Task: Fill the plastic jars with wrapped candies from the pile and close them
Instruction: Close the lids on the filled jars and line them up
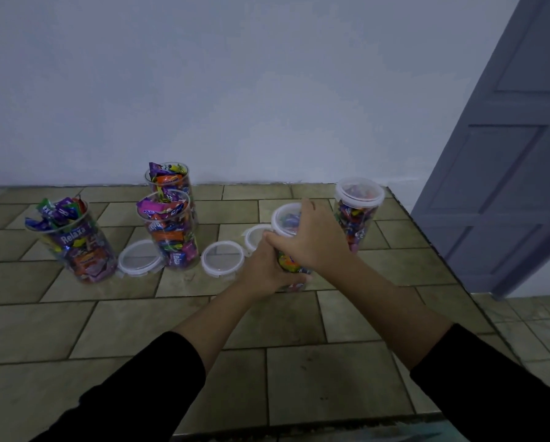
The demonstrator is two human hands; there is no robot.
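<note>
Five candy-filled jars [168,231], three lidless; left hand [264,266] and right hand [315,242] grip one lidded jar [287,218]

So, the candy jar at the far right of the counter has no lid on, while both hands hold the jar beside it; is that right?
Not quite: in the head view the far-right candy jar has its white lid on. The left hand and right hand do hold the jar beside it.
</note>
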